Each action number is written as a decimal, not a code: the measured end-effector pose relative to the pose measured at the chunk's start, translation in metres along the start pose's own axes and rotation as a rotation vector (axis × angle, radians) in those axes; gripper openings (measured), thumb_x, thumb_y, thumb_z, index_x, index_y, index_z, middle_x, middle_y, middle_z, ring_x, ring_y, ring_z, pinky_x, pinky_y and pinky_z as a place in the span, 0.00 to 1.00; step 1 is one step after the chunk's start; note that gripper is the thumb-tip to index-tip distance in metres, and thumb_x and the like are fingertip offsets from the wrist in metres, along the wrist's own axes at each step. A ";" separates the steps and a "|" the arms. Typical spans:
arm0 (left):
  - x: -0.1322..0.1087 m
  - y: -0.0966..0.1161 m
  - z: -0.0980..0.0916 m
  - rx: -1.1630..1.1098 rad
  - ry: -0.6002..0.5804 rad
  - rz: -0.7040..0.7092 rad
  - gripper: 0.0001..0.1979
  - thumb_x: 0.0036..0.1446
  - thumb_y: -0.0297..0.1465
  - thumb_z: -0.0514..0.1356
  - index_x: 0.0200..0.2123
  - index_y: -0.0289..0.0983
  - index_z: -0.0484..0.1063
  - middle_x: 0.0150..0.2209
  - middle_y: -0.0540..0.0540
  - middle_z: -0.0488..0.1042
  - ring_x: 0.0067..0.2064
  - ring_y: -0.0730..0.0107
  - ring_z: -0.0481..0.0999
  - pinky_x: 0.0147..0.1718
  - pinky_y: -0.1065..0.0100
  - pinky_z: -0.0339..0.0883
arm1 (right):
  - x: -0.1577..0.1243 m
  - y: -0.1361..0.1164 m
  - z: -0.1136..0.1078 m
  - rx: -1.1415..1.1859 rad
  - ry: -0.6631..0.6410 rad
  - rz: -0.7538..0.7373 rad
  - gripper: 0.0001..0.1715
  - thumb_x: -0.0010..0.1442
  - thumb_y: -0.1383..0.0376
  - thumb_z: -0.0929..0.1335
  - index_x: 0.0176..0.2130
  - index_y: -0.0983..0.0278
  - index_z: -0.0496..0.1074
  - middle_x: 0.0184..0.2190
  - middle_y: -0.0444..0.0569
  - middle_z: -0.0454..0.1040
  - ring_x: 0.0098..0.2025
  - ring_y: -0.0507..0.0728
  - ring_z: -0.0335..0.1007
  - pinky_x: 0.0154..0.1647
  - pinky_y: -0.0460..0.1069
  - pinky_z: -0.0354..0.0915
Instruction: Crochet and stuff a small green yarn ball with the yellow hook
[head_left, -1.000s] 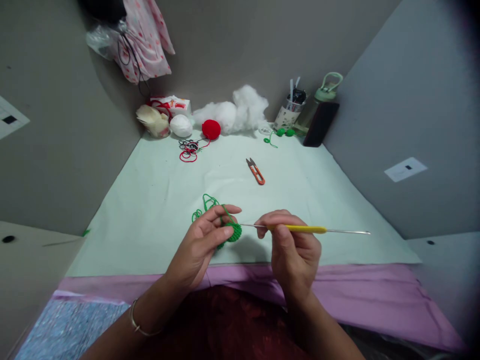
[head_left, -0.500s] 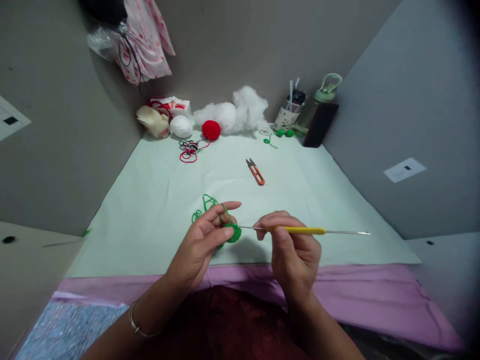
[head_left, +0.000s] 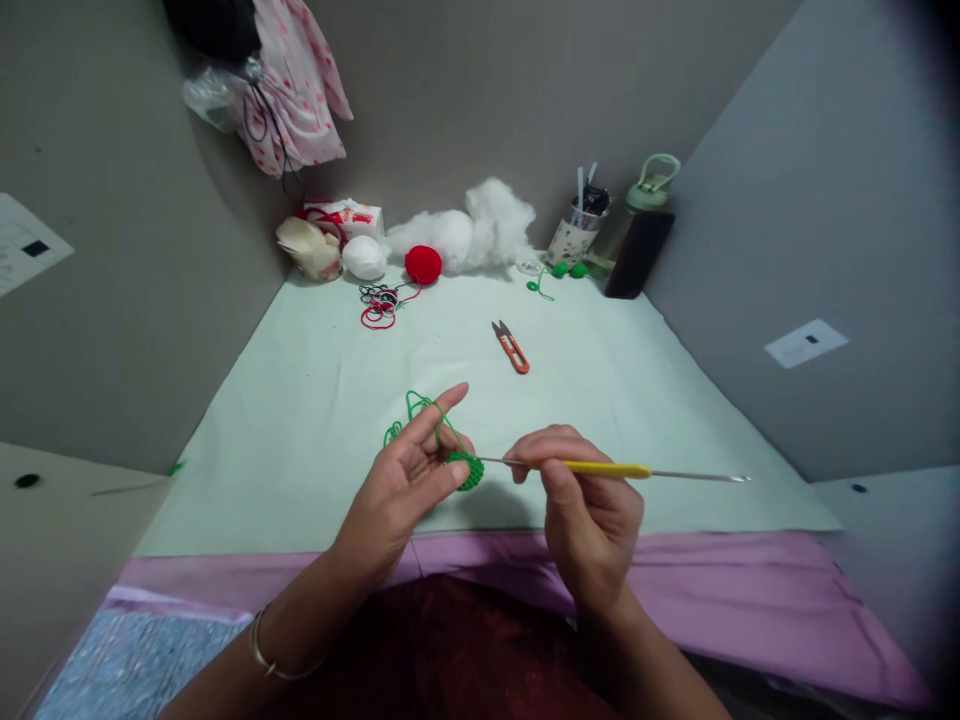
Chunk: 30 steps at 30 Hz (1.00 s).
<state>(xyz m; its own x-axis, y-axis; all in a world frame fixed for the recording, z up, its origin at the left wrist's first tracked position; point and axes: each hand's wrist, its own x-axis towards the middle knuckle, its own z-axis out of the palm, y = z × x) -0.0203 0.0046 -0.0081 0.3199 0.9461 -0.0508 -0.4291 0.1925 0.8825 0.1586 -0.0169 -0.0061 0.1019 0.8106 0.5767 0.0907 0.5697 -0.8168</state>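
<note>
Between thumb and fingers, my left hand pinches a small round green crochet piece. Green yarn runs over its raised index finger, and loose loops lie on the cloth behind the hand. My right hand is closed around the yellow handle of a double-ended crochet hook. One metal end of the hook meets the top edge of the green piece; whether it is inside a stitch I cannot tell. The other end points out to the right.
Orange thread snips lie beyond my hands on the pale cloth. Along the back are a red yarn ball, a white yarn ball, white stuffing, a pen cup, a dark phone and a bottle.
My left index finger has lifted and points further up, drawing the yarn with it. The green piece has tilted slightly. My right hand and the hook have barely moved.
</note>
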 end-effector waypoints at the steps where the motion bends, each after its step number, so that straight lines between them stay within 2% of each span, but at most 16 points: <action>1: 0.000 0.000 -0.002 0.013 -0.018 -0.001 0.33 0.62 0.32 0.70 0.69 0.48 0.70 0.38 0.49 0.73 0.40 0.70 0.70 0.46 0.66 0.65 | 0.000 -0.001 0.000 0.003 -0.005 -0.001 0.14 0.73 0.70 0.65 0.45 0.59 0.81 0.34 0.48 0.79 0.36 0.55 0.73 0.35 0.53 0.70; 5: 0.000 0.002 -0.008 0.077 -0.063 0.009 0.36 0.64 0.31 0.68 0.72 0.52 0.64 0.38 0.50 0.74 0.39 0.69 0.70 0.45 0.66 0.64 | 0.001 -0.001 0.000 0.017 -0.013 -0.001 0.14 0.73 0.71 0.66 0.45 0.59 0.81 0.35 0.47 0.79 0.36 0.55 0.72 0.36 0.52 0.70; 8: 0.000 0.006 -0.008 0.095 -0.097 -0.014 0.32 0.64 0.32 0.69 0.69 0.53 0.69 0.38 0.50 0.73 0.39 0.70 0.70 0.44 0.66 0.64 | 0.000 -0.001 0.001 0.038 -0.019 0.014 0.14 0.73 0.71 0.66 0.45 0.59 0.81 0.35 0.47 0.79 0.36 0.54 0.72 0.36 0.51 0.70; 11: -0.001 0.007 -0.007 0.099 -0.072 -0.024 0.28 0.61 0.33 0.71 0.64 0.51 0.76 0.39 0.50 0.73 0.39 0.70 0.70 0.43 0.67 0.64 | 0.000 0.000 0.004 0.055 -0.019 0.023 0.14 0.73 0.71 0.66 0.46 0.59 0.81 0.36 0.47 0.79 0.37 0.54 0.73 0.38 0.51 0.71; 15: -0.002 0.007 -0.006 0.110 -0.047 -0.004 0.28 0.61 0.33 0.72 0.64 0.50 0.74 0.39 0.51 0.72 0.40 0.71 0.69 0.44 0.68 0.64 | -0.001 0.000 0.006 0.151 0.062 0.017 0.15 0.74 0.71 0.66 0.47 0.59 0.82 0.36 0.46 0.79 0.36 0.53 0.76 0.37 0.51 0.73; 21: -0.001 0.007 -0.006 0.097 -0.051 0.027 0.22 0.64 0.33 0.70 0.60 0.47 0.76 0.40 0.50 0.71 0.41 0.72 0.69 0.45 0.69 0.63 | -0.003 0.000 0.008 0.209 0.043 0.051 0.15 0.74 0.70 0.65 0.47 0.59 0.81 0.38 0.47 0.80 0.36 0.54 0.81 0.38 0.52 0.78; 25: -0.002 0.009 -0.004 0.109 -0.051 0.029 0.16 0.64 0.34 0.69 0.55 0.45 0.76 0.39 0.50 0.72 0.40 0.71 0.69 0.43 0.68 0.63 | -0.004 -0.001 0.008 0.221 0.043 0.066 0.15 0.74 0.70 0.65 0.47 0.59 0.81 0.38 0.47 0.79 0.37 0.54 0.82 0.38 0.52 0.80; 30: -0.002 0.009 -0.002 0.140 -0.019 0.043 0.08 0.62 0.35 0.71 0.41 0.41 0.77 0.38 0.49 0.71 0.41 0.70 0.69 0.42 0.68 0.63 | -0.004 -0.001 0.008 0.210 0.037 0.062 0.14 0.74 0.70 0.65 0.47 0.60 0.81 0.37 0.47 0.80 0.37 0.54 0.82 0.38 0.52 0.80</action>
<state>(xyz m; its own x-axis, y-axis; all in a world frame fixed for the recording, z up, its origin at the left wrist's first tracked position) -0.0264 0.0052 -0.0015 0.3205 0.9472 -0.0037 -0.3213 0.1124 0.9403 0.1501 -0.0197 -0.0073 0.1379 0.8417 0.5221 -0.1251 0.5377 -0.8338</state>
